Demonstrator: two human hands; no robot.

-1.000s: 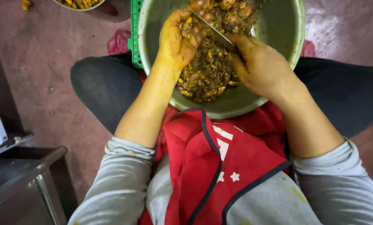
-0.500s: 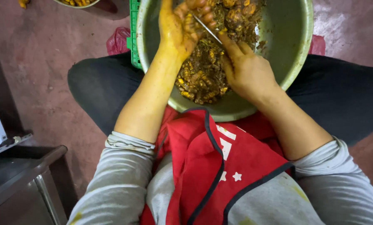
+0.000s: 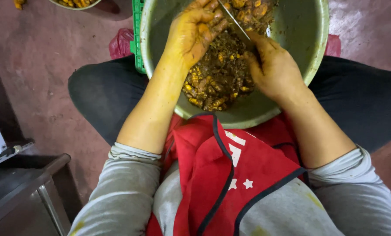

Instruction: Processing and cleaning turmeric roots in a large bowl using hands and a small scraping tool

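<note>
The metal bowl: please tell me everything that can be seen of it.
The metal bowl is large, round and grey, with a dull, smeared inner wall. It sits low between the seated person's knees, its top edge cut off by the picture. It holds a heap of brown-and-yellow root pieces. The left hand, stained yellow, grips a piece over it; the right hand holds a thin knife. A red apron meets its near rim, and a green crate lies at its left.

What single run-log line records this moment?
left hand: grips brown root piece | right hand: holds thin metal knife | round metal bowl: on lap
</note>
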